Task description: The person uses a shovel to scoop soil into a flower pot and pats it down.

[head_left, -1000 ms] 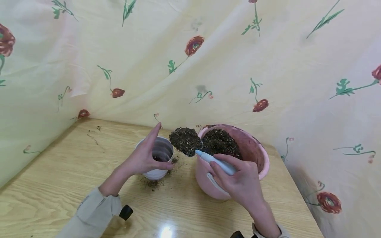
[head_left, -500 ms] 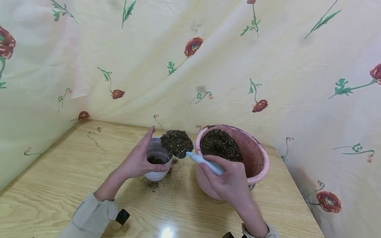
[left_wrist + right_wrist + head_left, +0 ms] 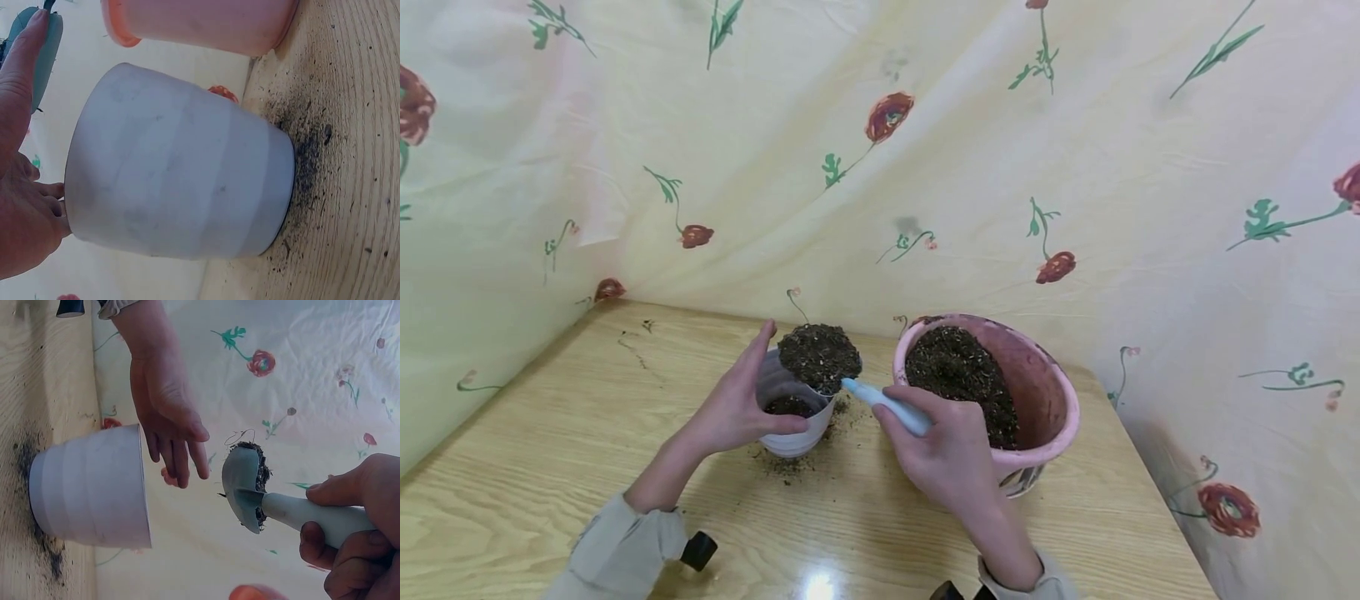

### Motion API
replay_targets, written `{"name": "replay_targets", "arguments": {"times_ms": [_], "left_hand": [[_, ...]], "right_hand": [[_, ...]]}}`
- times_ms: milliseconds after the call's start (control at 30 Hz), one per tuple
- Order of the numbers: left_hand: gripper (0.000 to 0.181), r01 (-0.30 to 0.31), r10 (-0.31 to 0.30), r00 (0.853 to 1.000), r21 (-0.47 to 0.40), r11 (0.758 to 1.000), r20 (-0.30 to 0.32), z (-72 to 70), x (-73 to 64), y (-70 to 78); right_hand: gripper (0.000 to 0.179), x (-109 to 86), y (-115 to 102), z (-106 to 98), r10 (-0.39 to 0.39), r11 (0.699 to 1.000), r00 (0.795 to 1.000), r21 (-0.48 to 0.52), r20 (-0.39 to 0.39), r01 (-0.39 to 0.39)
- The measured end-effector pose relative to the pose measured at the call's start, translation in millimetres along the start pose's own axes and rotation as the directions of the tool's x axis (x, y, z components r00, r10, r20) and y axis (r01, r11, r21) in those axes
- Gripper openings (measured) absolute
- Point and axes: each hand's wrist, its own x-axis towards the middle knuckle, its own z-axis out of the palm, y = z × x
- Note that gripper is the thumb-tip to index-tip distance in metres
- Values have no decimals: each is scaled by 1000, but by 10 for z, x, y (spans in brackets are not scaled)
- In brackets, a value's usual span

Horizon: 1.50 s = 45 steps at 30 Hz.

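My right hand (image 3: 951,454) grips the pale blue handle of a garden trowel (image 3: 240,487). Dark potting soil (image 3: 820,358) is heaped on its blade, which is held above the right side of a white flowerpot's rim. That white flowerpot (image 3: 792,443) stands upright on the table with some soil at its bottom. Beside its upper left edge, my left hand (image 3: 730,417) is spread, thumb apart from the fingers. In the right wrist view the left fingers hang loosely just above the rim, holding nothing.
To the right stands a pink planter (image 3: 1066,417), partly filled with dark soil (image 3: 958,375). Spilled soil (image 3: 306,150) lies around the white pot's base on the wooden table (image 3: 550,467). A flowered cloth (image 3: 760,150) hangs behind and along the sides.
My right hand has carried the loaded trowel left from beside the pink planter to over the white flowerpot. The left hand has shifted slightly left and down.
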Motion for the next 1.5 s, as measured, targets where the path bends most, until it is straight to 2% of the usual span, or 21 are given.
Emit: {"name": "replay_targets", "arguments": {"times_ms": [133,333,667,933,1233,1500], "left_hand": [[132,4,-3,1000,12,1000,-11,-26,-9,-24],[133,1,-1,999,16,1000,-34,-62,-14,-56],[133,8,-8,999,3,1000,-49,-30,-33,-133],[133,10,-10,998,-7,1000,-56,4,-32,-184],[131,38,-38,998,-16,999,-46,5,-54,-215],[124,57,-59,998,-40,998,-38,24,-30,-280]], "right_hand": [[16,14,-35,60,43,999,999,4,21,-43],[15,26,-50,163,48,999,999,-15,12,-48],[16,9,-58,329,99,995,995,-14,27,-98],[18,17,-54,423,152,988,984,-27,94,-150],[19,20,-16,515,144,985,981,-115,130,-129],[18,37,25,576,176,977,970,-148,168,-152]]}}
